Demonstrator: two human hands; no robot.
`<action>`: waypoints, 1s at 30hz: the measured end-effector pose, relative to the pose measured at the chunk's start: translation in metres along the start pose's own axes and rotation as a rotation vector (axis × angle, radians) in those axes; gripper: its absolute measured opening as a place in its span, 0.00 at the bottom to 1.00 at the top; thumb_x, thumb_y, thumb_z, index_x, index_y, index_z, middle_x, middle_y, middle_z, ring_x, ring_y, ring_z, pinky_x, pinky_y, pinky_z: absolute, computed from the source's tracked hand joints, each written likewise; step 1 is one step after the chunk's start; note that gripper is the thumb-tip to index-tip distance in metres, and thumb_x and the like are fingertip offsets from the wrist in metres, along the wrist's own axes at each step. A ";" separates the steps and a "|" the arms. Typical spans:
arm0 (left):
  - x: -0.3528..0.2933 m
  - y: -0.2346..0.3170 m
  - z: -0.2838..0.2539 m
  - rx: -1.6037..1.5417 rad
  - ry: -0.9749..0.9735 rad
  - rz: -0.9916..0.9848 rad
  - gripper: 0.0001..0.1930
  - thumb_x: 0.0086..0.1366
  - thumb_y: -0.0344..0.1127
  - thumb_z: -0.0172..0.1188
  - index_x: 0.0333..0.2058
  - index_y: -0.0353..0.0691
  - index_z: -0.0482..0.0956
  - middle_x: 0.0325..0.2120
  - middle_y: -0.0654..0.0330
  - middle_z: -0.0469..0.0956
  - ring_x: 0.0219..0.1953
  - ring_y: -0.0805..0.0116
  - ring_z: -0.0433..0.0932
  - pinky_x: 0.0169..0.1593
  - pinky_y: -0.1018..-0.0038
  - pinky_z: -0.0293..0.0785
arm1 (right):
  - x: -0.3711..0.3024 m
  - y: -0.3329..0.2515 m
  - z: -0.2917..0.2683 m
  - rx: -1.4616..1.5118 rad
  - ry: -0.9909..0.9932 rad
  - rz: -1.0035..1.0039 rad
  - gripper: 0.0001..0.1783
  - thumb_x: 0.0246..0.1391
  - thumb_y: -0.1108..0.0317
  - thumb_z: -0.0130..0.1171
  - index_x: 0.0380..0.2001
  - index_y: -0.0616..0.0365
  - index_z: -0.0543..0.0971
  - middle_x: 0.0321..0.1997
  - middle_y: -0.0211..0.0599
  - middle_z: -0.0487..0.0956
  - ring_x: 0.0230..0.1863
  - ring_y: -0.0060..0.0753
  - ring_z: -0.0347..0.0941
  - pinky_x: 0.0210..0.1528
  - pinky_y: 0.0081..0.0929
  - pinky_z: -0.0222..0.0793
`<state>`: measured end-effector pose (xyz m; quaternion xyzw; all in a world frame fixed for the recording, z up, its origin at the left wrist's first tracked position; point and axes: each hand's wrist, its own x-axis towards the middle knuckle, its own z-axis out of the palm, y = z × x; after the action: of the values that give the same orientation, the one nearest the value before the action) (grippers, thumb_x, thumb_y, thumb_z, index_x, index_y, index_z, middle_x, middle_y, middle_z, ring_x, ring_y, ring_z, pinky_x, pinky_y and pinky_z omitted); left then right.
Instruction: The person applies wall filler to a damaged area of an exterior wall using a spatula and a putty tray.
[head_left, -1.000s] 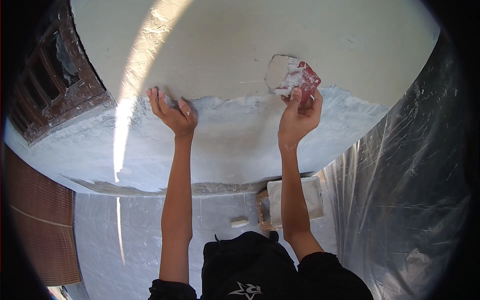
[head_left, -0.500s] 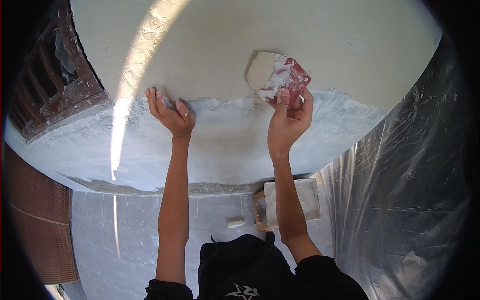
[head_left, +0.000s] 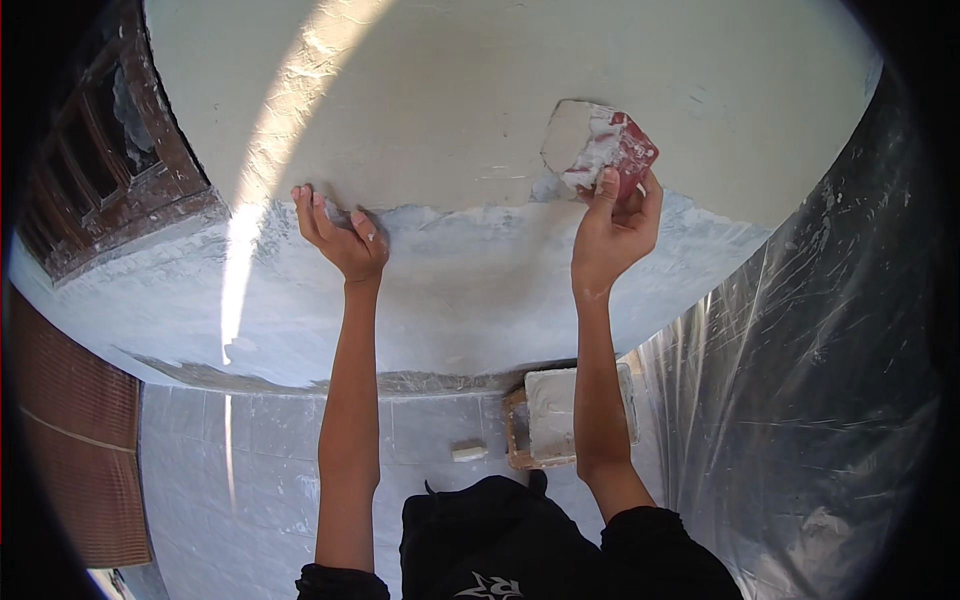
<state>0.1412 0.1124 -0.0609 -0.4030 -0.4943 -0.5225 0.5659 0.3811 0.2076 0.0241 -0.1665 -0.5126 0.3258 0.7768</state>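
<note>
My right hand [head_left: 615, 235] grips a putty scraper by its red plastic back [head_left: 632, 155], thumb on the near face. White putty is smeared over the scraper, and its broad pale blade [head_left: 572, 135] lies at the wall. To the left, my left hand [head_left: 345, 240] rests at the wall with fingers apart and curved; I see nothing held in it, and a little white paste marks a finger. The wall [head_left: 440, 110] is smooth beige higher up and patchy bluish white [head_left: 450, 270] lower down, with a ragged border between them near both hands.
Below stands a putty-coated tray [head_left: 550, 410] on a wooden stand [head_left: 517, 430]. A small pale block [head_left: 468, 452] lies on the grey floor [head_left: 270, 450]. A brown wooden window frame [head_left: 130, 180] is at left, above a reddish ribbed panel [head_left: 80, 450]. Clear plastic sheeting [head_left: 800, 400] hangs at right.
My right hand has slid the scraper a short way to the right along the wall. My left hand stays in nearly the same place.
</note>
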 end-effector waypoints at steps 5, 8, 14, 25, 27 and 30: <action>0.000 0.001 0.001 -0.016 -0.004 -0.011 0.27 0.63 0.31 0.44 0.61 0.30 0.53 0.61 0.40 0.53 0.65 0.41 0.53 0.66 0.48 0.52 | -0.006 -0.017 0.014 0.091 -0.210 -0.047 0.16 0.60 0.72 0.58 0.49 0.69 0.72 0.38 0.42 0.80 0.38 0.21 0.76 0.39 0.19 0.74; 0.000 0.003 0.002 -0.022 0.007 -0.009 0.27 0.63 0.31 0.44 0.61 0.30 0.53 0.61 0.40 0.53 0.65 0.41 0.53 0.66 0.48 0.53 | -0.002 -0.006 0.021 -0.038 -0.226 -0.095 0.16 0.60 0.72 0.57 0.49 0.69 0.72 0.37 0.41 0.80 0.36 0.21 0.76 0.39 0.20 0.74; 0.000 0.001 -0.001 -0.026 0.005 -0.001 0.28 0.62 0.30 0.44 0.61 0.30 0.53 0.60 0.40 0.54 0.65 0.41 0.54 0.65 0.48 0.53 | -0.001 -0.022 0.007 0.136 -0.078 -0.022 0.15 0.60 0.74 0.57 0.49 0.69 0.71 0.37 0.40 0.80 0.35 0.21 0.76 0.38 0.19 0.74; 0.001 -0.001 -0.002 -0.004 -0.022 0.001 0.27 0.62 0.30 0.44 0.60 0.30 0.54 0.60 0.40 0.54 0.65 0.41 0.54 0.66 0.48 0.53 | -0.002 -0.023 0.015 0.110 -0.146 -0.075 0.16 0.60 0.73 0.58 0.49 0.69 0.72 0.36 0.40 0.80 0.36 0.20 0.76 0.36 0.18 0.74; 0.001 -0.001 0.000 -0.011 0.000 0.011 0.27 0.63 0.31 0.45 0.60 0.29 0.54 0.60 0.40 0.54 0.65 0.41 0.54 0.66 0.49 0.53 | -0.019 -0.016 0.024 0.058 -0.305 -0.058 0.15 0.60 0.73 0.58 0.48 0.69 0.73 0.36 0.39 0.81 0.36 0.19 0.75 0.38 0.19 0.74; 0.001 0.006 0.006 -0.021 0.004 0.004 0.27 0.64 0.32 0.44 0.60 0.29 0.54 0.60 0.40 0.54 0.65 0.41 0.54 0.65 0.48 0.53 | -0.005 0.004 0.007 -0.045 -0.116 -0.041 0.15 0.60 0.74 0.57 0.48 0.70 0.72 0.37 0.40 0.80 0.36 0.20 0.76 0.39 0.19 0.75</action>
<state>0.1465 0.1192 -0.0584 -0.4089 -0.4868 -0.5275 0.5635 0.3719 0.2072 0.0215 -0.1543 -0.5671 0.3071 0.7485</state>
